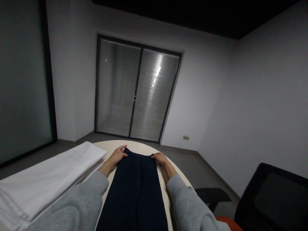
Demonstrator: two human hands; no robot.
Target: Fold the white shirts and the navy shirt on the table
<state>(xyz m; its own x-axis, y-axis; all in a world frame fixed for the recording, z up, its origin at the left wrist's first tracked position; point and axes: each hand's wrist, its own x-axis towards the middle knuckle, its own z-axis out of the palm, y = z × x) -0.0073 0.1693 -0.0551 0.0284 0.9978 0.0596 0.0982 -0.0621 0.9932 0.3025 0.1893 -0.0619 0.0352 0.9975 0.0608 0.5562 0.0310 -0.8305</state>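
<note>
A dark navy garment (134, 189) lies lengthwise on a pale round table (134, 145), its narrow end away from me. A fold line and a few small buttons run down its middle; I cannot tell whether it is a skirt or trousers. My left hand (117, 156) holds the far left corner between thumb and fingers. At the far right corner, my right hand (160, 158) pinches the edge, with its other fingers partly hidden. Between the two hands the far edge sags slightly. The garment's near end runs out of view at the bottom.
Folded white cloth (60, 170) is stacked at the left, close beside my left forearm. On the right stands a black mesh office chair (274, 195) with an armrest (213, 195) near the table's edge. Beyond the table are glass doors with blinds (137, 93).
</note>
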